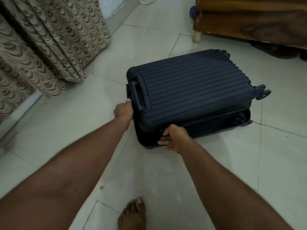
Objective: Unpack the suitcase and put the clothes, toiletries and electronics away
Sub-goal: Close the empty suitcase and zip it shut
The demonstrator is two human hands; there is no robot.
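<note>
Patterned curtain (41, 44) far left, pale tiled floor (149, 171) throughout, wooden furniture (249, 19) top right. Navy ribbed suitcase (196, 92) flat on floor, centre, lid slightly raised along near edge. Left hand (123, 112) at handle end, fingers curled on suitcase corner. Right hand (174, 138) gripping near front edge at lid seam. Both arms extended. Bare foot (132, 214) bottom centre.

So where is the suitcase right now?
In the head view the suitcase lies flat on the tiled floor, right of the curtain and before the wooden bed, both hands on its near end.
</note>
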